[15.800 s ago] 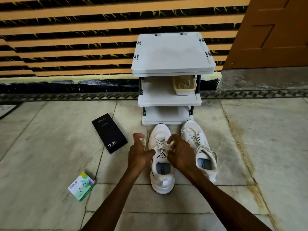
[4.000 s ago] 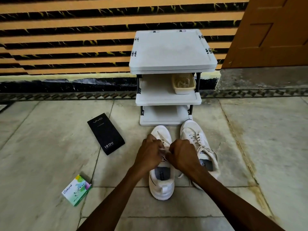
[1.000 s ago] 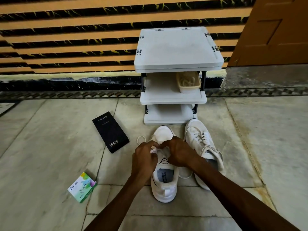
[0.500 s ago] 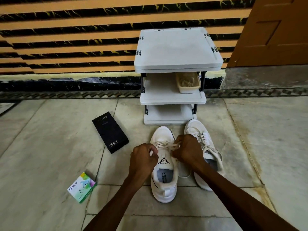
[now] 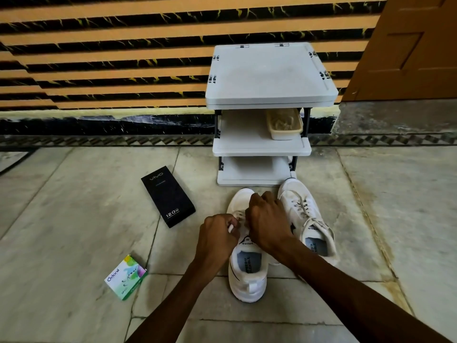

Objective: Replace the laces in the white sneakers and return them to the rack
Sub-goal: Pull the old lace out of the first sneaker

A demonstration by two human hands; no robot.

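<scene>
Our left hand [image 5: 217, 237] pinches the lace [image 5: 238, 215] of the near sneaker [image 5: 247, 276] — our right hand [image 5: 268, 220] curls, hold unclear. The far sneaker [image 5: 309, 219] looks laced; the rack [image 5: 262, 147] awaits both.

Dim, flat indoor light, muted colours. Soft shade under rack [image 5: 270, 101] shelves; faint sheen on floor [image 5: 74, 219] at left. Wide-angle stretch: door [image 5: 408, 45] edge leans at far right. Centre sharp, corners softer.

Left grip [image 5: 217, 235] and right grip [image 5: 268, 219] are bare hands; both forearms [image 5: 346, 288] are unclothed as far as visible.
</scene>
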